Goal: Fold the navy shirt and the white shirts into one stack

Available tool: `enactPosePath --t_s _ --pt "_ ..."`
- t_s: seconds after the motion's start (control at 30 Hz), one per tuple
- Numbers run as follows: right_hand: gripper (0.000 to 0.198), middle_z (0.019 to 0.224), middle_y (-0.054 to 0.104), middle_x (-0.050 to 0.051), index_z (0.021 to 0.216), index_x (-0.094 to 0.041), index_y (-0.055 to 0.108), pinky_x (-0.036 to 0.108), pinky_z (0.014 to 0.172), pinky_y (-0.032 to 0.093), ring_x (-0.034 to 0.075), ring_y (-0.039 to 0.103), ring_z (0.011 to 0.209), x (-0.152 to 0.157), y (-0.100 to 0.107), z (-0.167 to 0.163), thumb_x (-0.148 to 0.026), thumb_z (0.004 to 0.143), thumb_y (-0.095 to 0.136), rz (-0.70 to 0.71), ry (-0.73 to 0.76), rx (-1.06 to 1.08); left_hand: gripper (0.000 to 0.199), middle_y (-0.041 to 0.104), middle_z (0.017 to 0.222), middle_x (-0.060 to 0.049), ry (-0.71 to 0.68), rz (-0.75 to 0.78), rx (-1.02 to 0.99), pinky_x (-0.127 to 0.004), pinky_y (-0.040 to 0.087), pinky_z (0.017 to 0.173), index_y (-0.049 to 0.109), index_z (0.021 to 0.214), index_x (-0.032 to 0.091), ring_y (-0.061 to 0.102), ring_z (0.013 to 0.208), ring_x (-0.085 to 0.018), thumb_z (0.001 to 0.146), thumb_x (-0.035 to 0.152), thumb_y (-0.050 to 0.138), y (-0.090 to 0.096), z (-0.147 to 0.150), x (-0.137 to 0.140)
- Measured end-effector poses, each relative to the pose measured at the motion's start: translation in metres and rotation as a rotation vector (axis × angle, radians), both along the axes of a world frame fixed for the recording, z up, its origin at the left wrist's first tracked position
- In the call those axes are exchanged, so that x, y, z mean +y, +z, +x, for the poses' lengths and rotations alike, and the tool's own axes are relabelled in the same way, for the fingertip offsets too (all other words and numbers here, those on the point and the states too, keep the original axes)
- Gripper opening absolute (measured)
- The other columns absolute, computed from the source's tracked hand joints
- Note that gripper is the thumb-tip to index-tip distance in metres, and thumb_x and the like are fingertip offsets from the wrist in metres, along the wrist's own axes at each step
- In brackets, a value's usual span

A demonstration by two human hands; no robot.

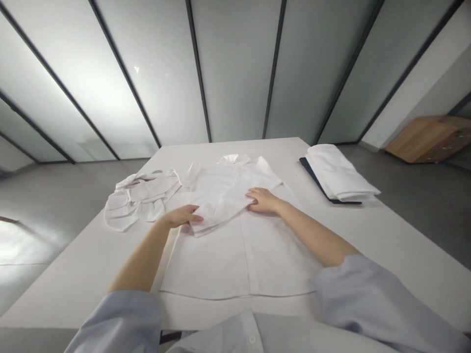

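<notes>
A white shirt (209, 269) lay flat across the middle of a pale counter (84, 284), its collar (234, 159) toward the far edge and its hem toward the near one, as a person in blue-grey sleeves worked over it. The left hand (183, 215) pinched the end of a sleeve (224, 203) drawn slantwise over the shirt's front, while the right hand (262, 201) gripped the same sleeve's lower edge near the middle, its fingers curled narrow on the cloth. Crumpled white fabric (145, 191) sat by the counter's left edge (whether it joined the shirt could not be told). Near the right edge, toward the far corner, a folded white cloth (336, 171) rested on a dark flat board (315, 174).
</notes>
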State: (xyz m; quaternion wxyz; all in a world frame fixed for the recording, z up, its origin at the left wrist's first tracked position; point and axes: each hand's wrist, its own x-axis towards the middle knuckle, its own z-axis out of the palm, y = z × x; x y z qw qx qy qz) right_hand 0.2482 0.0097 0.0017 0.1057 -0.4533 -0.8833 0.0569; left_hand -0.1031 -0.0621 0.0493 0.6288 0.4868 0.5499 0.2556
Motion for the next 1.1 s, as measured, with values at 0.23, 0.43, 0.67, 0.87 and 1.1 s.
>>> enactPosePath --t_s 0.23,0.43,0.67,0.87,1.1 --pt "0.041 0.142 0.053 0.013 0.127 -0.017 0.064 0.039 0.113 0.033 0.024 0.047 0.134 0.019 -0.014 0.019 -0.021 0.086 0.059 -0.025 -0.133 0.116 0.045 0.074 0.089 -0.008 -0.033 0.075 -0.229 -0.035 0.057 0.072 0.069 0.098 0.020 0.070 0.084 -0.026 0.055 0.023 0.082 -0.007 0.005 -0.013" --pt "0.044 0.138 0.057 0.013 0.120 -0.019 0.068 0.042 0.111 0.037 0.030 0.051 0.130 0.023 0.000 0.033 -0.040 0.080 0.070 -0.240 -0.046 0.252 0.045 0.071 0.070 -0.010 -0.436 -0.099 -0.023 -0.031 0.051 0.051 0.067 0.087 0.014 0.068 0.061 -0.024 0.060 0.048 0.079 0.000 -0.014 -0.016" --pt "0.044 0.131 0.063 0.011 0.123 -0.019 0.065 0.039 0.107 0.039 0.027 0.056 0.122 0.021 0.005 0.040 -0.044 0.087 0.059 -0.136 -0.153 0.219 0.044 0.072 0.083 -0.006 -0.119 0.470 0.837 -0.031 0.052 0.071 0.064 0.098 0.019 0.067 0.075 -0.021 0.078 0.057 0.057 0.014 -0.025 0.022" --pt "0.056 0.146 0.048 0.012 0.137 -0.020 0.054 0.040 0.114 0.029 0.026 0.041 0.137 0.011 0.003 0.006 -0.053 0.093 0.045 -0.040 -0.180 0.059 0.056 0.059 0.135 -0.012 -0.321 0.670 1.017 -0.035 0.041 0.103 0.056 0.129 0.018 0.057 0.121 -0.025 0.086 0.053 0.047 -0.010 0.042 0.042" --pt "0.094 0.161 0.017 0.016 0.153 -0.023 0.029 0.063 0.112 0.013 0.042 0.014 0.146 0.000 0.005 -0.034 -0.082 0.081 0.034 -0.167 -0.335 -0.131 0.080 0.023 0.160 -0.016 -0.296 0.634 1.221 -0.053 0.021 0.115 0.032 0.150 0.019 0.022 0.146 -0.034 0.089 0.070 0.031 -0.034 0.096 0.069"
